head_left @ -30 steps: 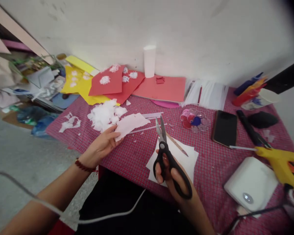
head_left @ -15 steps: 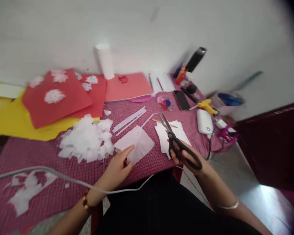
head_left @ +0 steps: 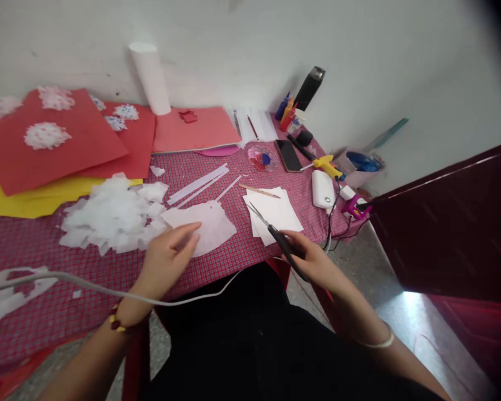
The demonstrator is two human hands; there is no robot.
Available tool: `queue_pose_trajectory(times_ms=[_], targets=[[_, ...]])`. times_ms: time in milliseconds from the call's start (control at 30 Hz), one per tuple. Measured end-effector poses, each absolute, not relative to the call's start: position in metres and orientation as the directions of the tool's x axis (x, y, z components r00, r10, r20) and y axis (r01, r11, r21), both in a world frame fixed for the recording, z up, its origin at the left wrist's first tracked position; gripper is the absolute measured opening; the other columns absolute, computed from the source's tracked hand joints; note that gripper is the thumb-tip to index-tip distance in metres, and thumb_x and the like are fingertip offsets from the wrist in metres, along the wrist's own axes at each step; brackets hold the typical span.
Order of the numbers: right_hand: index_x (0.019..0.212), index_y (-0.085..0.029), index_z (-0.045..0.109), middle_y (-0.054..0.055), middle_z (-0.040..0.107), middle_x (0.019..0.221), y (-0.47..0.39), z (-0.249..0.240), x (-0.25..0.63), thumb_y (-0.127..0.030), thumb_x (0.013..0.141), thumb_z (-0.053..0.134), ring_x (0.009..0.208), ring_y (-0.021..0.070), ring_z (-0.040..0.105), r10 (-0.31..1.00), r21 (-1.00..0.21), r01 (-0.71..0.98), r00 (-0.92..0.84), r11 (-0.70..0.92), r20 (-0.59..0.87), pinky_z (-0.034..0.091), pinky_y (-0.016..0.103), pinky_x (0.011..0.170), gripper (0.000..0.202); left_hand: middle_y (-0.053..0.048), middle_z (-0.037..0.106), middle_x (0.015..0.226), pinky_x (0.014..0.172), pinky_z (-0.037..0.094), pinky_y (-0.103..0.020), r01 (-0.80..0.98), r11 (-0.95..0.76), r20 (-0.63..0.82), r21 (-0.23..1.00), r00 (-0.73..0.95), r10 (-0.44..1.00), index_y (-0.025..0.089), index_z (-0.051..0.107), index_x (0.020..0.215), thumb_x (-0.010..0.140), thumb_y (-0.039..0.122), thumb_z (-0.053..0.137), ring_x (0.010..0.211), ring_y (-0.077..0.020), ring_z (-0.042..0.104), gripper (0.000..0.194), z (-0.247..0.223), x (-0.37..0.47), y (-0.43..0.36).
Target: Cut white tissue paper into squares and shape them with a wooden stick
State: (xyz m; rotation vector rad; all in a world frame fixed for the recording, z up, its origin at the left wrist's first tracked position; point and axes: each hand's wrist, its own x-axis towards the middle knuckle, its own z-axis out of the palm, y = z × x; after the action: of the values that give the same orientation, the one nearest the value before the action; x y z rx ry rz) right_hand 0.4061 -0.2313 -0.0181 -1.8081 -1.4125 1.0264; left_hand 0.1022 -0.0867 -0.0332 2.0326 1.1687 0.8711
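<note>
My right hand (head_left: 313,259) is wrapped round the handles of black scissors (head_left: 278,236), whose blades point up and left over white paper sheets (head_left: 275,209). My left hand (head_left: 167,259) is at the near left edge of a thin whitish sheet (head_left: 212,225), thumb and forefinger apart, with nothing seen between them. Left of that sheet lies a pile of white paper pieces (head_left: 112,214). Pale paper strips (head_left: 198,186) rest behind the sheet. A pencil (head_left: 259,191) lies on the white sheets.
A white cable (head_left: 87,285) crosses in front of my left wrist. Red sheets with paper flowers (head_left: 48,135) lie back left. A white roll (head_left: 152,81) stands by the wall. Phone (head_left: 289,156), yellow glue gun (head_left: 326,166) and white box (head_left: 323,189) are at the right.
The view has shifted, so the table items appear further left and higher. The scissors have turned and their blades look closer together. My left hand has drawn back towards the sheet's left edge.
</note>
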Motion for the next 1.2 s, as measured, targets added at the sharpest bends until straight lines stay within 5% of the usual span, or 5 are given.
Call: queue_pose_trajectory(times_ms=[333, 467, 667, 933, 1200], targets=[[0.116, -0.015, 0.064, 0.017, 0.063, 0.115, -0.152, -0.010, 0.435, -0.034, 0.085, 0.059, 0.112, 0.0333, 0.057, 0.977, -0.526, 0.843, 0.004, 0.111, 0.213, 0.043, 0.053, 0.100, 0.036, 0.000, 0.065, 0.067, 0.057, 0.045, -0.024, -0.167, 0.004, -0.007, 0.986, -0.019, 1.000, 0.020, 0.067, 0.065, 0.065, 0.027, 0.071, 0.061, -0.0124, 0.056, 0.008, 0.036, 0.117, -0.083], [0.114, -0.019, 0.064, 0.013, 0.068, 0.112, -0.144, -0.004, 0.396, -0.056, 0.095, 0.040, 0.105, 0.0256, 0.064, 0.964, -0.969, 0.235, -0.233, -0.075, -0.131, 0.047, 0.046, 0.097, 0.048, -0.001, 0.063, 0.065, 0.059, 0.046, -0.025, -0.131, -0.045, 0.055, 0.990, 0.076, 0.996, 0.020, 0.068, 0.066, 0.067, 0.029, 0.070, 0.061, -0.0131, 0.055, 0.009, 0.038, 0.127, -0.070], [0.101, -0.018, 0.065, 0.009, 0.070, 0.096, -0.117, -0.017, 0.348, -0.066, 0.078, 0.062, 0.091, 0.0217, 0.066, 0.917, -0.845, -0.396, -0.318, -0.360, -0.241, 0.051, 0.040, 0.087, 0.053, -0.002, 0.072, 0.089, 0.076, 0.053, -0.030, 0.325, -0.206, 0.149, 0.923, 0.193, 0.970, 0.023, 0.074, 0.091, 0.076, 0.027, 0.071, 0.083, -0.0189, 0.066, 0.016, 0.008, 0.118, -0.077], [0.087, -0.024, 0.065, 0.005, 0.070, 0.094, -0.117, 0.009, 0.363, -0.030, 0.089, 0.058, 0.092, 0.0188, 0.066, 0.957, -0.941, 0.235, -0.212, 0.244, 0.195, 0.052, 0.039, 0.086, 0.010, 0.000, 0.071, 0.104, 0.100, 0.050, -0.052, 0.432, -0.435, 0.419, 0.790, 0.137, 0.898, 0.039, 0.004, 0.154, 0.084, 0.022, 0.065, 0.098, -0.0219, 0.069, 0.094, -0.007, 0.108, -0.101], [0.099, -0.024, 0.063, 0.003, 0.073, 0.101, -0.148, -0.021, 0.378, -0.011, 0.087, 0.055, 0.097, 0.0163, 0.066, 0.865, -0.843, 0.436, -0.497, 0.315, 0.066, 0.047, 0.038, 0.092, 0.020, -0.003, 0.075, 0.087, 0.095, 0.053, -0.044, 0.483, -0.544, 0.263, 0.686, 0.532, 0.805, 0.024, 0.070, 0.091, 0.082, 0.021, 0.063, 0.088, -0.0207, 0.071, 0.011, -0.038, 0.089, -0.132]])
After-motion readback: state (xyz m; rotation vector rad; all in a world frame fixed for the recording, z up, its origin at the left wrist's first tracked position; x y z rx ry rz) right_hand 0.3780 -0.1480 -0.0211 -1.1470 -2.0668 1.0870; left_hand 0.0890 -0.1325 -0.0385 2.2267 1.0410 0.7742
